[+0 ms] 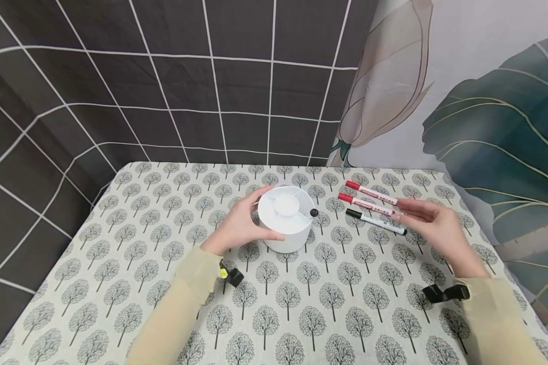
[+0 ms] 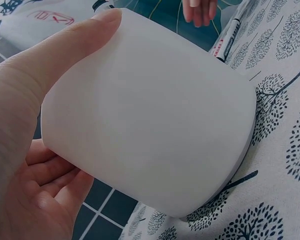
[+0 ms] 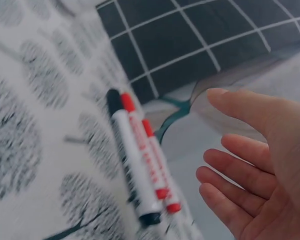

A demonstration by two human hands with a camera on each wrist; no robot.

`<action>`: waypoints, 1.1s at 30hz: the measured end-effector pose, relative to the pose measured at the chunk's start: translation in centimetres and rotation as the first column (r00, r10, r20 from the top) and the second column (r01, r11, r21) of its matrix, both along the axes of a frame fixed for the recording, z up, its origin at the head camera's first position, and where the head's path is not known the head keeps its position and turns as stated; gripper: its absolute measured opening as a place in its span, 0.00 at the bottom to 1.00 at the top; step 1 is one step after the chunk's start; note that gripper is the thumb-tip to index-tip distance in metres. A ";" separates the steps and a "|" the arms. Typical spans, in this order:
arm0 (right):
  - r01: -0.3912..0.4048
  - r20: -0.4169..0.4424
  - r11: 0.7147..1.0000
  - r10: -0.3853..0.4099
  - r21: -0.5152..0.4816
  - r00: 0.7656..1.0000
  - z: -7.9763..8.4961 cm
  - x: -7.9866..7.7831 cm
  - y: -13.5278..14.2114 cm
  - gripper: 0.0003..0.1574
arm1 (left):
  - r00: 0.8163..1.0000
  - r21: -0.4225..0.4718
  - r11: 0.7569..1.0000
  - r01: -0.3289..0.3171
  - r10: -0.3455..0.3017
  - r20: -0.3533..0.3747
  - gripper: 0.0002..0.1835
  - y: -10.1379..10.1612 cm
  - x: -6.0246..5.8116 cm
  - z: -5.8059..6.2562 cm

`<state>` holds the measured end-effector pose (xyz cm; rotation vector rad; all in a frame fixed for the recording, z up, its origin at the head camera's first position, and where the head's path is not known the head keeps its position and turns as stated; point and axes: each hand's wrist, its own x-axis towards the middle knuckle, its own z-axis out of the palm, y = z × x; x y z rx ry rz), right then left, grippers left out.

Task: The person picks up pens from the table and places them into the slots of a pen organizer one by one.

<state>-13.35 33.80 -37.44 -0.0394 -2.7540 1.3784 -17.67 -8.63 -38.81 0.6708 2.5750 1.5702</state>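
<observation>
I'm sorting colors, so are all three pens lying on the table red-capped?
No, one pen has a black cap; only the other two pens have red caps.

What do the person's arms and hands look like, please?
The left sleeve and right sleeve are pale beige. The left has a black strap and a bright yellow patch; the right has another black strap. The left hand and right hand are ungloved.

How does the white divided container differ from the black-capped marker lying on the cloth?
The white container is wide and round; the black-capped marker is long and slim. The left hand grips the container, while neither hand holds the marker. The container is plain white; the marker has a white barrel with dark print and black ends. Both are largely white.
</observation>
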 end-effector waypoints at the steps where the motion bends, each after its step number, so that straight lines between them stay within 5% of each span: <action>1: 0.000 0.009 1.000 0.000 0.006 1.000 -0.3 0.0 0.2 0.36 | 1.000 -0.003 1.000 -0.002 0.002 -0.001 0.60 0.0 0.0 0.0; 13: -0.012 0.012 0.997 0.011 0.071 1.000 -3.6 -0.2 1.1 0.36 | 1.000 -0.019 1.000 -0.012 0.013 0.010 0.60 0.1 0.1 0.1; 33: -0.039 -0.064 0.974 0.055 0.223 0.996 -4.6 -0.6 1.2 0.18 | 1.000 -0.015 1.000 -0.018 0.019 0.011 0.60 0.0 0.0 0.0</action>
